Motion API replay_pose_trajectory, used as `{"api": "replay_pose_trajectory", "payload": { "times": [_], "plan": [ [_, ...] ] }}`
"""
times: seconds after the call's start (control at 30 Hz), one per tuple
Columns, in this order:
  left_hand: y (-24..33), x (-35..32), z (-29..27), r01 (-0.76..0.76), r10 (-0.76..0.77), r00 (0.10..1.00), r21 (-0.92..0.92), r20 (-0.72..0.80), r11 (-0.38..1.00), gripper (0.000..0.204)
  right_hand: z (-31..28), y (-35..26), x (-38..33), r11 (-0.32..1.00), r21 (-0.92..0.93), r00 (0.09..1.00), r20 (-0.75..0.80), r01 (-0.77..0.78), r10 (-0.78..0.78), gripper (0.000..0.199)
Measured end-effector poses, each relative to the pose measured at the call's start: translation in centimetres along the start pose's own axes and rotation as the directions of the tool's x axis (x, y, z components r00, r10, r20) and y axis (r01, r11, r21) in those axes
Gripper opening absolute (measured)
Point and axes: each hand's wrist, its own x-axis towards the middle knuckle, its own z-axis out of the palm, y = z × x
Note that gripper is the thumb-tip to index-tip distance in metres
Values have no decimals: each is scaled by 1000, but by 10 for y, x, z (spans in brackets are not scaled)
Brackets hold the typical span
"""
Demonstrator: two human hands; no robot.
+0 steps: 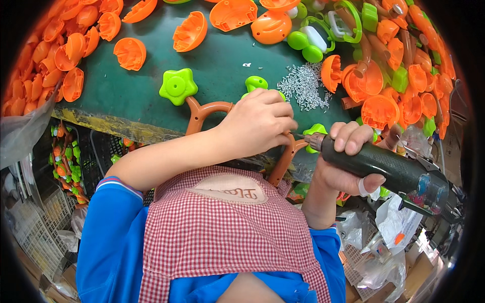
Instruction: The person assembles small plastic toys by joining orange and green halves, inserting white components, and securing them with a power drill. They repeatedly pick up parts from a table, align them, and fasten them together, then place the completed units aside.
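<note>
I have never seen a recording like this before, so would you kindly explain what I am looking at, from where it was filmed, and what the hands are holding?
There is no machine here: a person works with two bare hands, filmed by a wide fisheye camera worn on the head and looking down, so straight edges bend near the rim. The left hand presses a brown branch-shaped plastic part against the edge of the green table. The right hand grips a dark powered screwdriver, its tip pointing at that part. On the table lie orange shell halves, a green star-shaped piece and a heap of small screws. The person wears blue sleeves and a red checked apron.
</note>
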Motion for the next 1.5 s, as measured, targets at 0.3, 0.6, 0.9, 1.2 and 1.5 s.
{"api": "replay_pose_trajectory", "payload": {
  "times": [0.3, 0.6, 0.9, 1.2, 1.5],
  "plan": [
    [7, -19, -10, -35, 39, 999, 108, -27, 993, 20, 25, 1, -16, 999, -12, 997, 65, -42, 42, 100],
    [-13, -51, -28, 124, -127, 988, 42, 84, 991, 55, 45, 5, -27, 990, -81, 973, 191, -114, 128, 100],
    [-19, -50, -21, 117, -117, 993, -57, 11, 991, 51, 58, 14, -36, 868, -342, 887, 165, -359, 432, 97],
    [-25, -55, -22, 74, -74, 997, -56, -5, 996, 50, 37, 48, -22, 978, -100, 739, 642, -184, 204, 76],
    [-28, -53, -28, 98, -98, 995, -4, 33, 995, 63, 43, 35, 10, 893, 91, 802, 486, -441, 347, 101]
  ]
}}
